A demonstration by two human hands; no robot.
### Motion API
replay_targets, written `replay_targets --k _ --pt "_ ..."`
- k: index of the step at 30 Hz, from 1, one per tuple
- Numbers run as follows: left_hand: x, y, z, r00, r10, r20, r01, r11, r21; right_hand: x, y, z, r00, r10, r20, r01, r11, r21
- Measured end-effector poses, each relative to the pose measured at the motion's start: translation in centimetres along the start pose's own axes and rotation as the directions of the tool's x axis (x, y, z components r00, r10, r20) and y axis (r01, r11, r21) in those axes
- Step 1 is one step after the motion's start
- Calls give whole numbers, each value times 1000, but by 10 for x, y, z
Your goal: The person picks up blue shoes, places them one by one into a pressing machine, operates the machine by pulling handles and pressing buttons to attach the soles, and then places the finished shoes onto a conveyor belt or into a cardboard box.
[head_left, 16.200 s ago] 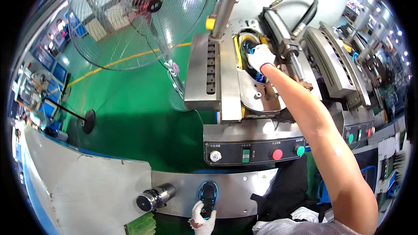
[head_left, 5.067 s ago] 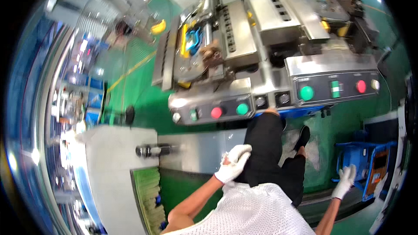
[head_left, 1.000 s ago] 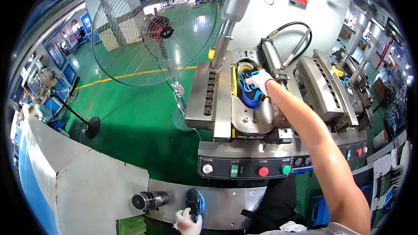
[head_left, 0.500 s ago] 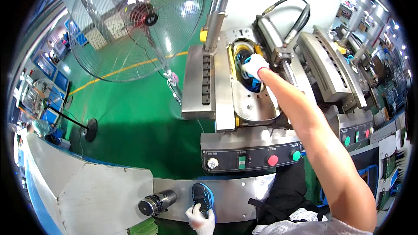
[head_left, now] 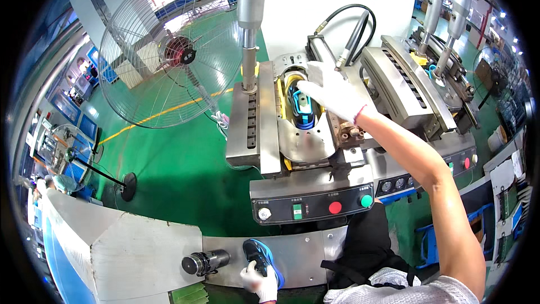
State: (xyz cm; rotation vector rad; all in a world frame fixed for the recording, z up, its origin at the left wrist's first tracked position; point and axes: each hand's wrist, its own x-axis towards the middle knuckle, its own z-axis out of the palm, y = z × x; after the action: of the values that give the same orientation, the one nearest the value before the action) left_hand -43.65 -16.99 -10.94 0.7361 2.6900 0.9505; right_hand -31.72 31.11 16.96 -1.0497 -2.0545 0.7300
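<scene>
On the metal shelf at the lower middle lies a dark shoe (head_left: 260,256) with a blue sole edge, toe pointing away from me. My left hand (head_left: 260,282), in a white glove, grips it at the near end with bent fingers. A second black shoe with blue trim (head_left: 302,107) sits in the long, yellow-edged cavity of a steel press machine. My right hand (head_left: 334,90), also white-gloved, is over the right side of this cavity. Its fingers are stretched out, tips close to the shoe's upper part; whether they touch it is unclear.
A control panel (head_left: 312,200) with red and green buttons fronts the machine. At left stands a large wire-caged fan (head_left: 183,50). A black cylinder (head_left: 205,262) lies left of the shelf shoe. Another press (head_left: 396,84) stands at right. A metal column (head_left: 250,39) rises beside the cavity.
My right hand has come off the shoe in the machine and its fingers have straightened. The view has shifted, with the machine further left. My left hand stays on the shelf shoe, now tilted slightly.
</scene>
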Motion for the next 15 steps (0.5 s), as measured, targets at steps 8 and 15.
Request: replay_targets --k 8,15 --pt "47 77 -38 926 355 -130 -347 934 83 -4 -19 -30 990 -144 14 127 914 386" --pt "242 372 -156 305 858 -412 -899 403 173 129 -97 -12 960 -139 -245 205 940 273"
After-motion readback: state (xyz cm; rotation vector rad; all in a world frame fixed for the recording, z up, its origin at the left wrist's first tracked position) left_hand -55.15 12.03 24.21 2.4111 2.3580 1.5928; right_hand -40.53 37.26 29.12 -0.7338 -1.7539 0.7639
